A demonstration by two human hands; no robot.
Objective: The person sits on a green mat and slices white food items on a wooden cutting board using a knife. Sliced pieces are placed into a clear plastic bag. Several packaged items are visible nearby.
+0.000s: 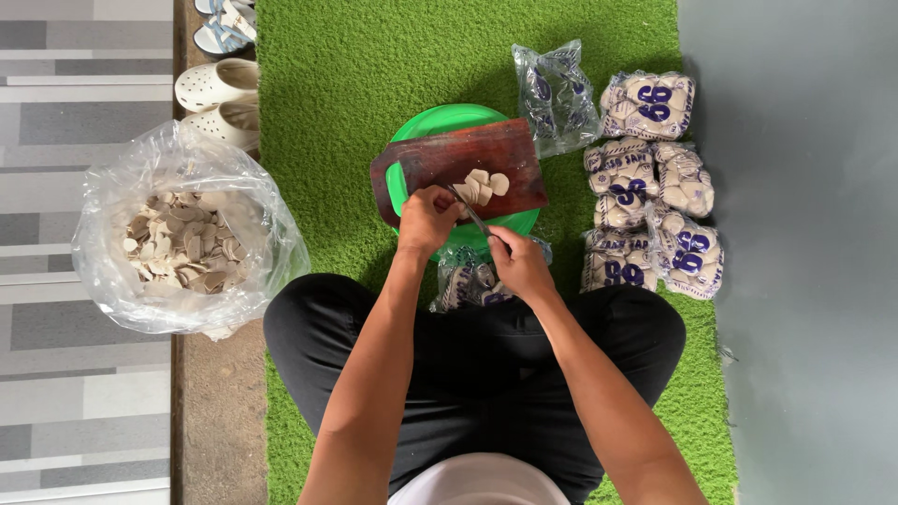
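A dark red cutting board [440, 155] lies across a green bowl [432, 123] on the green mat. A small heap of pale round slices [483, 185] sits on the board. My left hand [427, 218] presses a pale piece down at the board's near edge. My right hand [520, 263] grips a knife [470, 214] whose blade angles up toward the slices, next to the left fingers. I sit cross-legged in black trousers just behind the bowl.
A large clear plastic bag [112, 201] of pale slices stands at left. Several sealed printed packets [645, 182] are stacked at right, and one opened packet [466, 281] lies by my knees. Sandals [217, 84] rest at top left. Grey floor lies right.
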